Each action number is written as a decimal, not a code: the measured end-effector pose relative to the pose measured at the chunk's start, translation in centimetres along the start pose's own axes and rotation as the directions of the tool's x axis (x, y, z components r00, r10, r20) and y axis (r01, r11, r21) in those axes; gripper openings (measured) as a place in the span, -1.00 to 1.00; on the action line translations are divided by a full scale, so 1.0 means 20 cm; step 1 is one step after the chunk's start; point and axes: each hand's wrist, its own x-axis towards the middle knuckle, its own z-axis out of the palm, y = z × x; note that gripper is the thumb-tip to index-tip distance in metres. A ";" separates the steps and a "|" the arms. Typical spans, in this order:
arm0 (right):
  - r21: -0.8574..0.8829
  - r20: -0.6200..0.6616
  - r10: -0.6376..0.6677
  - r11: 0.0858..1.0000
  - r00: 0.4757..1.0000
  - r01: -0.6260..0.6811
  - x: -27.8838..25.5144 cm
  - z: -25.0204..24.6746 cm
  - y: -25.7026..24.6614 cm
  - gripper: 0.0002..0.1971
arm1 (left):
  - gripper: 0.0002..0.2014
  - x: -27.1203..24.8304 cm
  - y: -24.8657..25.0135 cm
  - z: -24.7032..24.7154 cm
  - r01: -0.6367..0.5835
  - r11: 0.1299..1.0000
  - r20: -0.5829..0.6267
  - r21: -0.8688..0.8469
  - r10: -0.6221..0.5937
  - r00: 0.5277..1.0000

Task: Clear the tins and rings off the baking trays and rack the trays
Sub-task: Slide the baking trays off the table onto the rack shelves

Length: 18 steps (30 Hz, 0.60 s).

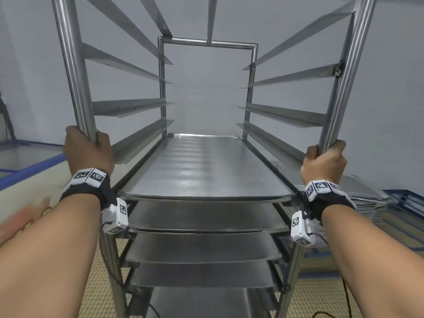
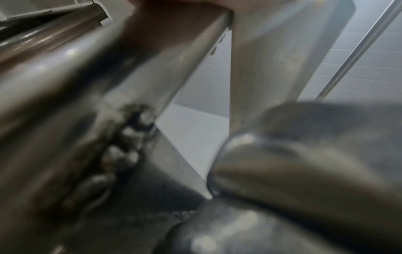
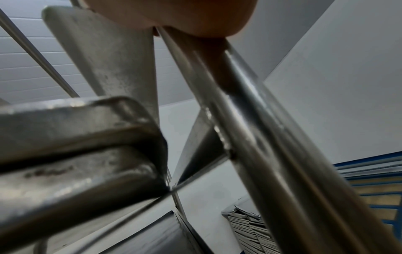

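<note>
A tall steel tray rack [image 1: 207,43] stands straight ahead of me. Several bare baking trays sit on its lower runners; the top tray [image 1: 206,168] is flat and carries nothing. My left hand [image 1: 88,149] grips the rack's front left post [image 1: 73,72]. My right hand [image 1: 324,162] grips the front right post [image 1: 344,88]. In the left wrist view the left post [image 2: 108,77] fills the frame, blurred, with a tray corner [image 2: 282,171] beside it. The right wrist view shows the right post [image 3: 261,137] and tray corners [image 3: 87,137]. No tins or rings are in view.
The upper runners [image 1: 128,109] of the rack hold nothing. A stack of flat trays [image 1: 367,198] lies low at the right, also seen as a stack of trays [image 3: 250,232]. A blue-edged surface [image 1: 29,171] runs at the left. Tiled floor [image 1: 325,299] lies below, a pale wall behind.
</note>
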 end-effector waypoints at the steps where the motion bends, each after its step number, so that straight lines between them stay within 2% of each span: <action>1: 0.013 0.003 0.001 1.000 1.000 -0.001 0.02 0.05 0.01 -0.74 | -0.61 0.02 -0.01 0.05 -0.002 1.000 -0.006 0.002 0.002 1.000; 6: 0.045 0.029 -0.012 0.999 1.000 0.011 0.13 0.33 0.11 -0.74 | -0.62 0.08 -0.05 0.30 -0.013 0.999 -0.033 0.033 0.014 0.999; 11: 0.052 0.088 0.042 0.998 0.995 -0.047 0.26 0.59 0.20 -0.72 | -0.63 0.13 -0.08 0.54 -0.018 0.998 -0.074 0.061 0.022 0.997; 18: 0.088 0.033 -0.031 0.996 0.999 0.028 0.35 0.96 0.29 -0.77 | -0.65 0.28 -0.17 0.88 0.006 0.989 -0.121 0.150 0.013 0.993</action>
